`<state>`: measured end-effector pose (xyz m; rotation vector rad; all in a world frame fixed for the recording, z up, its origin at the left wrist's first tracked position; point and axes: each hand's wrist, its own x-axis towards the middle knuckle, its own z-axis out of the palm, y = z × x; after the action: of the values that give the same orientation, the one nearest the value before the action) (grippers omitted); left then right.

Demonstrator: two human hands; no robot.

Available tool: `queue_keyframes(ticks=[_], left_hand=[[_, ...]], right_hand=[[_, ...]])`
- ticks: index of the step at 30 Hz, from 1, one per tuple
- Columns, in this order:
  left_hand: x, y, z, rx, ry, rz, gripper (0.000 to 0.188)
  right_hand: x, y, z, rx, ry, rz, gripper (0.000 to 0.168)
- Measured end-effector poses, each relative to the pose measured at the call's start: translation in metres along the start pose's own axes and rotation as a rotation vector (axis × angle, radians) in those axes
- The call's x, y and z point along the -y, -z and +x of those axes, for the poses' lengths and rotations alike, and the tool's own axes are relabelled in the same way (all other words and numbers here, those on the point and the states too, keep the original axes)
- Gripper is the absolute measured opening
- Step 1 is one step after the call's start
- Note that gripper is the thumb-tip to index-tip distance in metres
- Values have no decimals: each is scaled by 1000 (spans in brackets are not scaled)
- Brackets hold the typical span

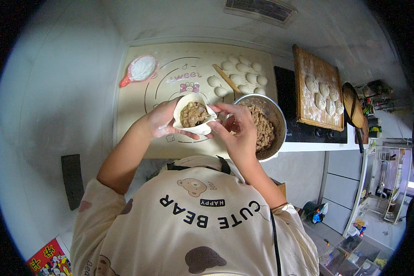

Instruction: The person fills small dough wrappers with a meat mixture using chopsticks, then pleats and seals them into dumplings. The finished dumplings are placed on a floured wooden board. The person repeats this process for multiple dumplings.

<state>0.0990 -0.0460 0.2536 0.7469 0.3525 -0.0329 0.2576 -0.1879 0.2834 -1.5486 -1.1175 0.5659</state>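
In my left hand [160, 119] rests a round dough wrapper [204, 129], cupped in the palm. A mound of minced filling [194, 114] lies at its centre. The fingers of my right hand [239, 126] pinch the wrapper's right edge, where the dough is gathered into a fold. Just beyond the right hand stands a metal bowl [282, 124] holding more minced filling [265, 132]; the hand hides part of its left side. Below both hands is a printed kneading mat [141, 138].
Several dough pieces [242, 67] and a wooden stick [226, 78] lie behind the bowl. A red cup of flour [142, 68] sits at the mat's far left. To the right, a wooden board [310, 65] bearing several pleated buns [324, 90] lies over a black cooktop [285, 103].
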Motion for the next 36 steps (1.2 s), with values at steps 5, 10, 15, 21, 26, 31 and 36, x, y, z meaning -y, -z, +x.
queue_keyframes(ticks=[5,10,15,21,26,31,36], left_hand=[[-1,-8,4,49,-15,-67,62],[-5,-16,3,85,7,-321,60],[16,-9,2,56,-202,-251,54],[9,-20,-1,-225,-207,349,54],[-2,-28,-5,-149,-141,150,47],[25,-29,12,-315,-232,-222,49],[28,-32,15,-541,-309,252,44]], right_hand=[[-21,1,-1,0,288,-84,19],[-19,3,-1,-63,402,-179,17],[-9,4,-1,-29,235,-49,18],[-13,6,3,36,102,-41,27],[-15,4,-2,-19,283,-115,21],[-9,4,-1,26,420,-95,20],[-5,0,2,17,115,-54,30]])
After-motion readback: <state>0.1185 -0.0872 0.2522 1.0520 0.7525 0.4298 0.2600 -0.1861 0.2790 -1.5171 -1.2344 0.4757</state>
